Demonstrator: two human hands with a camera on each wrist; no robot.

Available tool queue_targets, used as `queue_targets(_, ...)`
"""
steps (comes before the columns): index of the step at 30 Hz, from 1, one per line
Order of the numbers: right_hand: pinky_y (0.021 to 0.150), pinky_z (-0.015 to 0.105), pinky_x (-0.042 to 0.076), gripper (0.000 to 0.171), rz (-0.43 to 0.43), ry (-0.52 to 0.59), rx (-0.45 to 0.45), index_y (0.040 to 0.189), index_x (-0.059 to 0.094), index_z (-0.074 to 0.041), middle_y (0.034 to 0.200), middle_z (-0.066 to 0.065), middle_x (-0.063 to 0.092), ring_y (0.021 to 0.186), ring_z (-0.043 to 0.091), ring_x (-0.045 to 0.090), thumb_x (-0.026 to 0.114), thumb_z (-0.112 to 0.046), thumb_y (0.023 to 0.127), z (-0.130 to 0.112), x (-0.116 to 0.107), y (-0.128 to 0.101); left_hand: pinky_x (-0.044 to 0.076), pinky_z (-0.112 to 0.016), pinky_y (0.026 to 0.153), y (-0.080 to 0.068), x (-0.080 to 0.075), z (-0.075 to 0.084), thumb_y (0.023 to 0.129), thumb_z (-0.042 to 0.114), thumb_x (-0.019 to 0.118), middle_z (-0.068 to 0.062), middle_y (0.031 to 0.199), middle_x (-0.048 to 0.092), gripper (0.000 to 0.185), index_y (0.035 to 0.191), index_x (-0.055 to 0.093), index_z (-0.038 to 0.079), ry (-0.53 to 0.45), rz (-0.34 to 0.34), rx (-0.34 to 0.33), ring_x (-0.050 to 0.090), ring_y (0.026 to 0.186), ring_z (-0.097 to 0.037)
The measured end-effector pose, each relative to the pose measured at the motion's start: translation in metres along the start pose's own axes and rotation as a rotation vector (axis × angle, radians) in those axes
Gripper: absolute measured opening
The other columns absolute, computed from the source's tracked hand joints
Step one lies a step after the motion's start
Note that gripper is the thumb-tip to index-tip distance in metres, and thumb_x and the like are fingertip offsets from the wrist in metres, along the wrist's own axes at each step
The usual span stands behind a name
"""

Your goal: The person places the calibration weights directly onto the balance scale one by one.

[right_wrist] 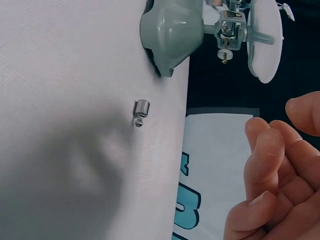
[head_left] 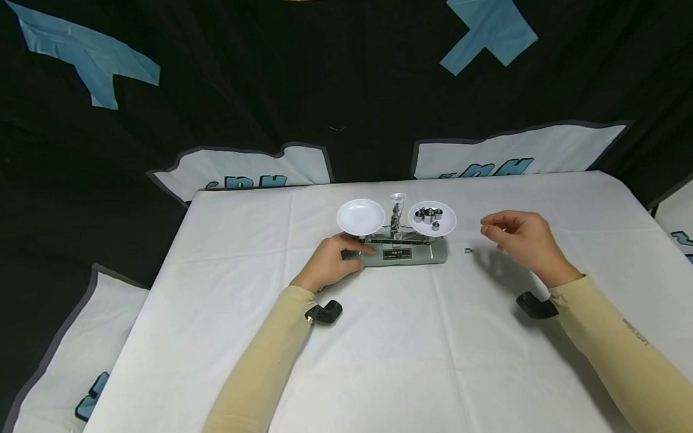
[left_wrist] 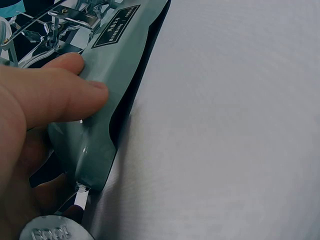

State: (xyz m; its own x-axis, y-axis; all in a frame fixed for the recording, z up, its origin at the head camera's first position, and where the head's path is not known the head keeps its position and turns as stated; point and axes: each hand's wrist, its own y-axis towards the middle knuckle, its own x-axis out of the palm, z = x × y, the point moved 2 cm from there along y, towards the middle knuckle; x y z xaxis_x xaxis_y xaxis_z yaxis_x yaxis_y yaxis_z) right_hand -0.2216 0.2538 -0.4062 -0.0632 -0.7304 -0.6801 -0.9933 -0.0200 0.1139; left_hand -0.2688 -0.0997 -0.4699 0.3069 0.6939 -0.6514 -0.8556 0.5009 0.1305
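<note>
With the left hand (head_left: pixel 329 262) pressing on the scale (head_left: pixel 405 253) at mid-frame and the right hand (head_left: pixel 523 238) hovering empty, fingers loosely curled, right of the lone weight (head_left: pixel 468 250) on the table (head_left: pixel 386 355), a nudge (even slight) could spill the loaded right pan (head_left: pixel 432 218).

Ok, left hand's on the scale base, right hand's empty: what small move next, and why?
Probably lower the right hand to pinch the small weight lying loose on the tablecloth. It lies beside the balance base, apart from the weights in the right pan, while the left hand steadies the base.
</note>
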Motion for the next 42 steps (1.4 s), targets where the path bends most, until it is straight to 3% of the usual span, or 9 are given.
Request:
queue_targets(6, 0.065, 0.017, 0.054, 0.032, -0.043, -0.019, 0.064, 0.116, 0.072, 0.002, 0.113, 0.022, 0.075, 0.084, 0.012, 0.067, 0.061, -0.023, 0.100, 0.004, 0.005, 0.001, 0.048, -0.043, 0.110, -0.001, -0.001, 0.001, 0.082, 0.003, 0.069, -0.006, 0.123, 0.074, 0.031, 0.108, 0.081, 0.013, -0.009, -0.005, -0.010, 0.063, 0.123, -0.023)
queue_targets(17, 0.062, 0.025, 0.051, 0.037, -0.197, -0.053, 0.191, 0.120, 0.069, 0.004, 0.104, 0.019, 0.074, 0.070, 0.015, 0.062, 0.056, -0.026, 0.102, 0.021, 0.024, 0.005, 0.048, -0.043, 0.111, -0.001, -0.001, 0.001, 0.082, 0.004, 0.069, -0.005, 0.121, 0.075, 0.030, 0.108, 0.081, 0.014, -0.006, -0.003, -0.012, 0.063, 0.123, -0.023)
queue_targets(33, 0.067, 0.024, 0.052, 0.040, -0.276, -0.137, 0.225, 0.122, 0.069, 0.004, 0.103, 0.016, 0.073, 0.079, 0.017, 0.064, 0.052, -0.027, 0.103, 0.026, 0.035, 0.016, 0.049, -0.043, 0.110, -0.001, -0.002, 0.003, 0.083, 0.003, 0.068, -0.005, 0.122, 0.074, 0.030, 0.108, 0.081, 0.014, -0.017, -0.005, -0.018, 0.064, 0.122, -0.023)
queue_targets(42, 0.064, 0.025, 0.049, 0.041, -0.317, -0.178, 0.216, 0.122, 0.069, 0.004, 0.099, 0.015, 0.072, 0.074, 0.016, 0.062, 0.054, -0.027, 0.101, 0.024, 0.036, 0.020, 0.049, -0.043, 0.110, -0.001, -0.001, 0.003, 0.083, 0.003, 0.068, -0.005, 0.121, 0.075, 0.030, 0.108, 0.081, 0.014, -0.017, -0.004, -0.013, 0.064, 0.122, -0.023)
